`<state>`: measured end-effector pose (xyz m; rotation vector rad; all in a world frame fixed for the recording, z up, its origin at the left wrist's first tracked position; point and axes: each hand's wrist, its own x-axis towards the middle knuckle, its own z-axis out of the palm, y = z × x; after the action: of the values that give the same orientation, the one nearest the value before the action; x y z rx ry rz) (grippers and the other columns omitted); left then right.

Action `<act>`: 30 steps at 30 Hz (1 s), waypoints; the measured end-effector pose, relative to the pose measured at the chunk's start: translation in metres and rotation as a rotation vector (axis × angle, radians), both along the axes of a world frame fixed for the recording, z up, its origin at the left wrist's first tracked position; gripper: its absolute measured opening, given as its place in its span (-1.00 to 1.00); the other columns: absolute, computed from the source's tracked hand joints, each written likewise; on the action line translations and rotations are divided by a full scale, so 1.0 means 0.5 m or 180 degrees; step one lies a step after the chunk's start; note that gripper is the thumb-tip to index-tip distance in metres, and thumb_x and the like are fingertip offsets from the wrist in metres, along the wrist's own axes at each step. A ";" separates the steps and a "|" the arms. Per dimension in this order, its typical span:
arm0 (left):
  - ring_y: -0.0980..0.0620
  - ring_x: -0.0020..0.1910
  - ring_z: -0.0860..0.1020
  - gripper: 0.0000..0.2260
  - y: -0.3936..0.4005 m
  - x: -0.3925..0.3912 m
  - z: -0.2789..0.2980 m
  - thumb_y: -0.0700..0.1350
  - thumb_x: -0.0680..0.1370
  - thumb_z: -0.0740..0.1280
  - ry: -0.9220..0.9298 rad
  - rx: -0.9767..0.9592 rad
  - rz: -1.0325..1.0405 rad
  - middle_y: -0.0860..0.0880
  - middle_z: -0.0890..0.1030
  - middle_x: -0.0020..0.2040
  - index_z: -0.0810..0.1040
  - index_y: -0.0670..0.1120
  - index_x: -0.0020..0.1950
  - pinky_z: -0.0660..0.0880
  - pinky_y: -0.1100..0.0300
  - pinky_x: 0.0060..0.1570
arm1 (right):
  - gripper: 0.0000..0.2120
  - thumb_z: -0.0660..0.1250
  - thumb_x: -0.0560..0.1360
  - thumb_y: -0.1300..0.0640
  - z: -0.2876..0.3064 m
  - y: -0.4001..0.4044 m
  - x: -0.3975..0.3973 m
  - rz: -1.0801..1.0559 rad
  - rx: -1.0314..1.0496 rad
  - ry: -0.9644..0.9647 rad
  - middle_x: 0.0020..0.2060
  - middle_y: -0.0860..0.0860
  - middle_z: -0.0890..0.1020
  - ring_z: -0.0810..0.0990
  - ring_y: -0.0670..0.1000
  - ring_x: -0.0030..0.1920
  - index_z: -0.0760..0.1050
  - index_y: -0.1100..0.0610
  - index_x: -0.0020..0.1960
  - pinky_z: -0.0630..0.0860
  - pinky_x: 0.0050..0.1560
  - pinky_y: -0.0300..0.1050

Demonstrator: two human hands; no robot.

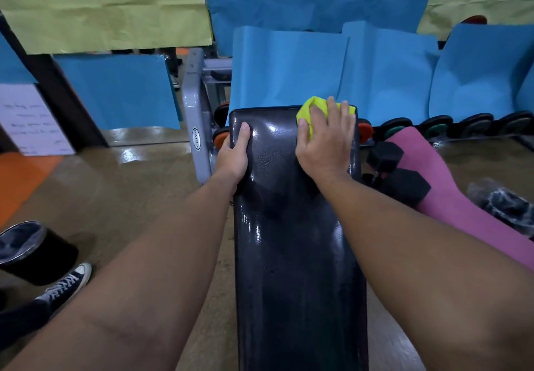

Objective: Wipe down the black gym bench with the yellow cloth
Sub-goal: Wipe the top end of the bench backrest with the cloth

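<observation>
The black gym bench (pixel 291 249) runs away from me down the middle of the view, its glossy pad wet with streaks. My right hand (pixel 325 142) presses the bunched yellow cloth (pixel 310 109) flat onto the pad's far right corner, with most of the cloth hidden under the palm and fingers. My left hand (pixel 234 154) grips the pad's left edge near the far end, thumb lying on top.
A grey rack frame (pixel 196 119) stands left of the bench's far end. Dumbbells (pixel 400 174) and a pink mat (pixel 450 197) lie to the right, with weight plates (pixel 439 129) behind. A black bin (pixel 31 252) and a sneaker (pixel 68 282) are at lower left.
</observation>
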<state>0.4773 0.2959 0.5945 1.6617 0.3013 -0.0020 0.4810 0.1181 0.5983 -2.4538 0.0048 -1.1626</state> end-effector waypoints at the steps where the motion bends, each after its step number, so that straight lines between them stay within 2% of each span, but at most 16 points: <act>1: -0.03 0.45 0.42 -0.29 0.000 0.004 -0.004 0.43 0.60 0.20 -0.0010 0.0044 0.0000 0.02 0.47 0.45 0.31 0.06 0.64 0.29 0.05 0.49 | -0.60 0.18 0.64 -0.04 0.001 0.014 0.002 0.0047 -0.0024 0.0006 0.42 0.27 0.50 0.36 0.41 0.49 0.59 0.17 0.29 0.21 0.52 0.42; 3: -0.04 0.51 0.38 -0.31 0.001 0.009 -0.010 0.42 0.62 0.14 -0.0040 0.0130 -0.0027 0.00 0.44 0.52 0.30 0.07 0.65 0.28 0.04 0.47 | -0.61 0.19 0.63 -0.04 -0.016 0.023 -0.004 0.0200 -0.0150 -0.0090 0.42 0.24 0.50 0.36 0.39 0.49 0.59 0.15 0.30 0.20 0.53 0.41; 5: 0.00 0.49 0.36 -0.32 0.004 0.011 -0.014 0.43 0.63 0.08 -0.0074 0.0118 -0.0046 0.02 0.43 0.51 0.30 0.09 0.65 0.26 0.03 0.47 | -0.63 0.22 0.64 -0.02 -0.045 -0.002 -0.021 0.0283 -0.0250 -0.0237 0.44 0.25 0.49 0.36 0.39 0.50 0.59 0.16 0.30 0.24 0.53 0.38; 8: -0.04 0.51 0.38 -0.31 0.009 0.010 -0.015 0.48 0.60 0.05 -0.0112 0.0106 -0.0086 0.02 0.44 0.54 0.34 0.14 0.62 0.25 0.00 0.52 | -0.61 0.21 0.64 -0.01 -0.051 -0.042 -0.023 0.0090 -0.0190 -0.0276 0.43 0.30 0.48 0.37 0.42 0.48 0.57 0.20 0.32 0.33 0.47 0.37; 11: -0.04 0.45 0.47 -0.16 0.015 0.020 -0.027 0.65 0.42 0.10 -0.0105 0.0012 -0.0132 0.07 0.54 0.46 0.43 0.21 0.55 0.30 -0.09 0.55 | -0.58 0.18 0.62 -0.04 -0.013 -0.019 0.006 -0.0207 0.0043 -0.0093 0.41 0.29 0.49 0.37 0.43 0.47 0.57 0.17 0.32 0.29 0.47 0.42; 14: -0.04 0.38 0.56 -0.02 0.030 0.055 -0.074 0.76 0.21 0.15 -0.0014 -0.0113 -0.0139 0.09 0.62 0.38 0.51 0.24 0.48 0.39 -0.12 0.49 | -0.61 0.20 0.62 -0.03 -0.022 0.011 0.003 -0.0056 -0.0242 -0.0172 0.39 0.25 0.52 0.40 0.40 0.46 0.57 0.15 0.31 0.26 0.48 0.44; 15: -0.03 0.38 0.55 -0.03 0.028 0.046 -0.066 0.75 0.24 0.15 0.0014 -0.0085 -0.0142 0.09 0.61 0.38 0.51 0.22 0.48 0.39 -0.11 0.49 | -0.63 0.22 0.62 -0.02 -0.035 0.007 -0.005 0.0052 -0.0341 -0.0272 0.38 0.25 0.52 0.41 0.39 0.45 0.58 0.15 0.30 0.27 0.48 0.42; 17: 0.01 0.36 0.52 -0.15 0.016 0.015 -0.031 0.64 0.42 0.13 -0.0065 0.0034 -0.0122 0.10 0.59 0.37 0.53 0.12 0.49 0.33 0.04 0.48 | -0.65 0.25 0.62 -0.01 -0.055 -0.022 -0.016 0.0148 -0.0444 -0.0441 0.37 0.26 0.53 0.44 0.38 0.43 0.58 0.16 0.28 0.32 0.45 0.38; 19: 0.06 0.27 0.49 -0.39 0.011 0.010 -0.026 0.46 0.61 0.09 -0.0164 0.0190 -0.0080 0.12 0.58 0.25 0.57 0.07 0.39 0.29 0.17 0.32 | -0.66 0.26 0.62 -0.01 -0.054 -0.049 -0.011 -0.0043 -0.0473 -0.0482 0.33 0.28 0.54 0.48 0.39 0.37 0.58 0.19 0.24 0.37 0.40 0.36; 21: 0.08 0.18 0.48 -0.57 0.008 0.010 -0.025 0.37 0.67 0.08 -0.0225 0.0334 -0.0006 0.16 0.58 0.07 0.56 0.12 0.21 0.27 0.20 0.24 | -0.68 0.25 0.61 -0.01 -0.037 -0.051 0.005 -0.0300 -0.0455 -0.0406 0.33 0.30 0.54 0.49 0.38 0.35 0.57 0.21 0.17 0.33 0.42 0.41; 22: 0.10 0.14 0.47 -0.59 0.008 0.008 -0.024 0.34 0.69 0.07 -0.0256 0.0383 0.0010 0.20 0.56 0.00 0.56 0.11 0.18 0.26 0.22 0.21 | -0.70 0.26 0.60 -0.01 -0.029 -0.043 0.012 -0.0355 -0.0457 -0.0367 0.35 0.30 0.53 0.48 0.37 0.37 0.56 0.22 0.13 0.27 0.46 0.44; 24: 0.12 0.12 0.42 -0.54 0.006 0.004 -0.022 0.30 0.71 0.06 -0.0304 0.0488 0.0033 0.22 0.49 -0.06 0.59 0.06 0.29 0.22 0.27 0.17 | -0.72 0.26 0.60 0.01 -0.026 -0.025 0.013 -0.0301 -0.0516 -0.0410 0.40 0.28 0.51 0.45 0.36 0.43 0.55 0.23 0.09 0.15 0.51 0.45; 27: 0.12 0.16 0.40 -0.48 0.003 0.005 -0.027 0.28 0.72 0.04 -0.0372 0.0638 0.0077 0.17 0.51 0.04 0.57 0.01 0.42 0.21 0.29 0.16 | -0.70 0.24 0.63 -0.01 -0.052 -0.024 -0.012 -0.0139 -0.0547 -0.0517 0.40 0.26 0.51 0.48 0.33 0.40 0.55 0.24 0.06 0.24 0.49 0.36; 30: 0.05 0.37 0.44 -0.49 0.010 0.011 -0.039 0.29 0.72 0.04 -0.0569 0.0796 0.0077 0.09 0.55 0.33 0.46 0.08 0.54 0.22 0.22 0.27 | -0.70 0.24 0.64 -0.04 -0.042 -0.046 -0.024 -0.0476 -0.0512 -0.0602 0.29 0.23 0.56 0.53 0.28 0.21 0.56 0.17 -0.06 0.35 0.18 0.16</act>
<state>0.4830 0.3011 0.5752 1.8914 0.1909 0.2089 0.4689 0.0949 0.5773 -2.5059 0.0415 -1.5105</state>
